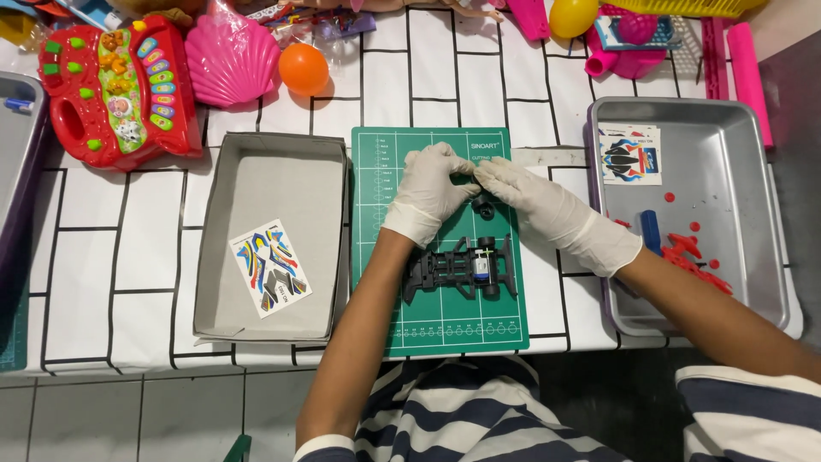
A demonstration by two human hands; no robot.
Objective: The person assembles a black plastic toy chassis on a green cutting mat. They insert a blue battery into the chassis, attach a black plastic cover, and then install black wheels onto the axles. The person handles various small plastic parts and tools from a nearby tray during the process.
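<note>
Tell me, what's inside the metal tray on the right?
The metal tray holds a sticker sheet, a blue piece and red plastic parts, some scattered as small bits. The right arm covers the tray's near left corner, so anything beneath it is hidden.

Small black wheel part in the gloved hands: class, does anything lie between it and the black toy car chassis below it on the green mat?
Nothing visible does. The small black wheel part sits above the black toy car chassis, with only bare green cutting mat between.

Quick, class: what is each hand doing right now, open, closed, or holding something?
Left hand: closed, pinching a small black part.
Right hand: closed, fingertips on the same part, above the green mat.
</note>
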